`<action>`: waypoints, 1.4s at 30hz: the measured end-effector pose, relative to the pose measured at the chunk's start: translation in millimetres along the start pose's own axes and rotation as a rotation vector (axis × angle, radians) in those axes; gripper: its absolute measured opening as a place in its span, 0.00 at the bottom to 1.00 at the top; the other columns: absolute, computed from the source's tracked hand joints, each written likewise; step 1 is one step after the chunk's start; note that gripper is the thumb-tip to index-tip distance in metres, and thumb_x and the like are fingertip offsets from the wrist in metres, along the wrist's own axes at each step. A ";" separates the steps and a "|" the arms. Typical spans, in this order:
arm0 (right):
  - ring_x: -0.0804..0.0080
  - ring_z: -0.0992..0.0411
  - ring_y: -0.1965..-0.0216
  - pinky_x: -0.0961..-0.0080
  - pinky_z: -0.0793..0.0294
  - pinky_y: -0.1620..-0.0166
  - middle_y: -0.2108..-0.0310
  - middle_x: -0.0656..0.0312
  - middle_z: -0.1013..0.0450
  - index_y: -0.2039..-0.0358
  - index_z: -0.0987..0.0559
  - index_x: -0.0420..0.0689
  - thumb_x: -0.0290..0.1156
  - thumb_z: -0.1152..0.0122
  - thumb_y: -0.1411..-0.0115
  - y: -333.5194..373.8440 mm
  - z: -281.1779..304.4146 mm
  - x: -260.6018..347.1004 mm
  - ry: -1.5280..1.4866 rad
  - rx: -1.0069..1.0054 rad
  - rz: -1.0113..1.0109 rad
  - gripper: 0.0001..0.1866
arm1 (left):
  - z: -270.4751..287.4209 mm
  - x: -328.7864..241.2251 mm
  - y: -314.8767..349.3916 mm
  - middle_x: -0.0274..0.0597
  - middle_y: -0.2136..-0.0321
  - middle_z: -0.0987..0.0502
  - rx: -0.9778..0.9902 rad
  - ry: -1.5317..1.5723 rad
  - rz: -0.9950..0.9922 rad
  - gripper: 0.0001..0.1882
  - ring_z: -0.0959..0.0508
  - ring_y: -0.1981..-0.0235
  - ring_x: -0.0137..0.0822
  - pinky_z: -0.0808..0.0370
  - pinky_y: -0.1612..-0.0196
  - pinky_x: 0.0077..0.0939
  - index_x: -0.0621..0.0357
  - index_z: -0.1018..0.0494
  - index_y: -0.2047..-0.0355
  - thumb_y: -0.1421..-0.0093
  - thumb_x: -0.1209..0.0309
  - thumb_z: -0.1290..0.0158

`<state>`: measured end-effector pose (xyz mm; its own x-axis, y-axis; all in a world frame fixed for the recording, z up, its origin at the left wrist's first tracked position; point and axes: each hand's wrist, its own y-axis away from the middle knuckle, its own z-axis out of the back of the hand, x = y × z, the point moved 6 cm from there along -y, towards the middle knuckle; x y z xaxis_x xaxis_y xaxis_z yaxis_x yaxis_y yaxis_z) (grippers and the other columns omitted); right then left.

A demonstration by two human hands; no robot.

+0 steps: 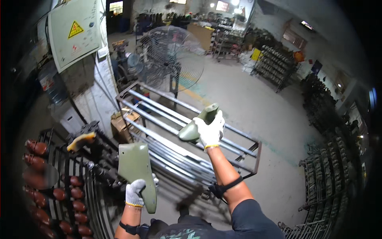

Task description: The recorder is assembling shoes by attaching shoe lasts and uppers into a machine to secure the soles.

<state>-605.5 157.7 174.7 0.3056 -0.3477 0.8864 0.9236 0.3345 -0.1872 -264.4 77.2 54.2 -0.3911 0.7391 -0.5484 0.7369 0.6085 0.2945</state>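
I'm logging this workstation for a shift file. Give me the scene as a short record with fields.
Left grip: gloved hand holding an olive-green shoe form, narrow end down
Right grip: gloved hand on a second green shoe form
Before the person: barred metal rack; whether the second form touches it is unclear
Left side: reddish-brown forms on racking; curved yellow piece
Beyond rack: large caged fan
Upper left: grey cabinet with warning triangle

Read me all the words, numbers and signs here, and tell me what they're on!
No words or numbers are clear enough to read.
Yellow triangle warning sign, on the pale metal cabinet: marks too small.
Red symbol, lower on that cabinet: too small to make out.
Red-and-white label, on the water bottle: blurred.
Green print, on the dark shirt: cut off, unreadable.
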 end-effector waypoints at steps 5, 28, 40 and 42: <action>0.34 0.39 0.33 0.47 0.34 0.31 0.32 0.37 0.42 0.24 0.49 0.38 0.53 0.25 0.57 -61.2 -59.0 -81.8 0.455 -0.214 -0.123 0.66 | 48.0 37.5 -57.7 0.53 0.63 0.16 -0.108 -0.478 0.164 0.13 0.14 0.68 0.46 0.13 0.63 0.38 0.68 0.22 0.54 0.39 0.81 0.44; 0.70 0.18 0.56 0.70 0.18 0.51 0.55 0.56 0.16 0.49 0.20 0.35 0.25 0.25 0.51 116.9 334.3 -206.7 -0.493 -0.250 -0.404 0.27 | -166.3 103.2 -173.2 0.50 0.54 0.18 0.320 -0.567 0.145 0.22 0.17 0.59 0.42 0.18 0.57 0.34 0.67 0.28 0.41 0.31 0.69 0.42; 0.41 0.27 0.43 0.51 0.25 0.41 0.43 0.45 0.29 0.32 0.34 0.39 0.35 0.20 0.63 73.3 555.5 -365.7 0.515 -0.454 -0.454 0.55 | -376.6 380.4 -215.7 0.49 0.58 0.18 0.535 -1.009 0.199 0.27 0.16 0.63 0.42 0.16 0.59 0.35 0.68 0.26 0.45 0.44 0.68 0.40; 0.41 0.27 0.43 0.51 0.24 0.41 0.43 0.45 0.29 0.32 0.34 0.39 0.34 0.20 0.63 37.9 585.4 -391.8 0.448 -0.396 -0.432 0.54 | -426.4 416.0 -214.3 0.47 0.61 0.17 0.570 -1.191 0.109 0.24 0.17 0.63 0.38 0.19 0.60 0.30 0.68 0.23 0.49 0.48 0.75 0.43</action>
<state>-825.7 819.4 68.1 -0.1171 -0.7295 0.6738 0.9714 -0.2252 -0.0750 -820.1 377.5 96.7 0.1892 -0.1057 -0.9762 0.9747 0.1404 0.1737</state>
